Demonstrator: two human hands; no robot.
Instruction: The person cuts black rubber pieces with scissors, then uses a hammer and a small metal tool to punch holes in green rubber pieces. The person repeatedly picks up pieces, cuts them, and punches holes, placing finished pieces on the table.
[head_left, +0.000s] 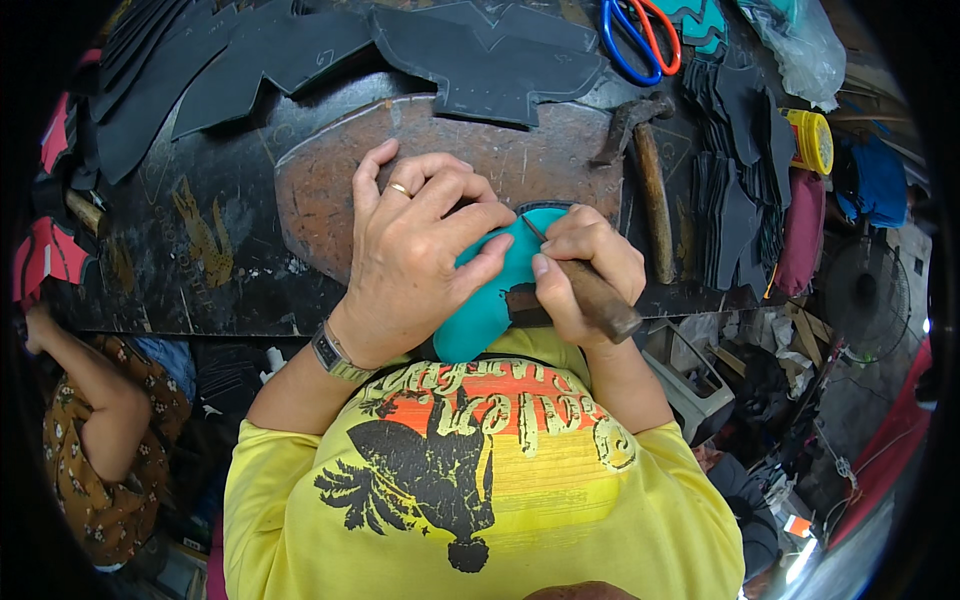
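I count one tool (pixel 598 300) near the centre, one pair of scissors (pixel 651 47) at one o'clock, one hammer (pixel 653 190) and one tub (pixel 812 142) at two.

You're in a workshop: your dark, scuffed tabletop (pixel 255 300) carries a hammer (pixel 654 190), scissors (pixel 643 31) and stacks of cut black pieces (pixel 722 190).

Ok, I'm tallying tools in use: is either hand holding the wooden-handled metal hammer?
No, the hammer lies on the black table, apart from the left hand and right hand.
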